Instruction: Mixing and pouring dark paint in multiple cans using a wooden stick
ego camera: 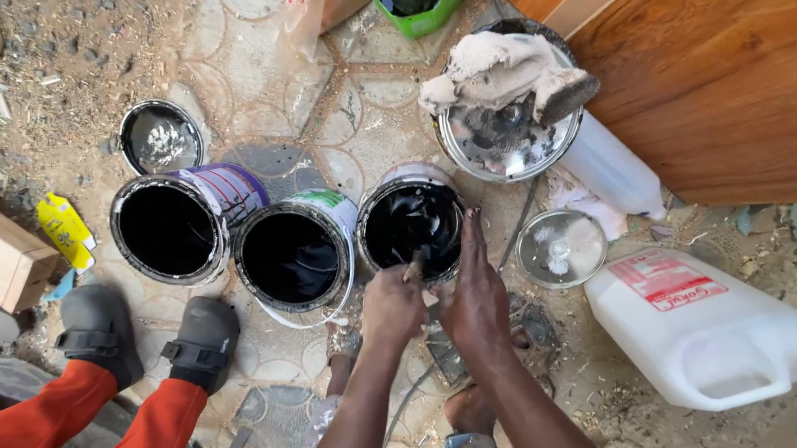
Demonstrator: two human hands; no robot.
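Head view: our left hand (393,306) clenches a thin stirring stick (412,271) dipped at 6 o'clock into the right-hand tin of black paint (413,220); our right hand (476,295), fingers released, steadies its rim at 4 o'clock. We judge slow strokes avoid splashes. At 9 o'clock stand a green-labelled tin (295,253) and purple-striped tin (183,225); at 3 o'clock lies a white jug (703,331) with a red label.

Dusty patterned paving (271,75); wooden panel (718,86); daylight.
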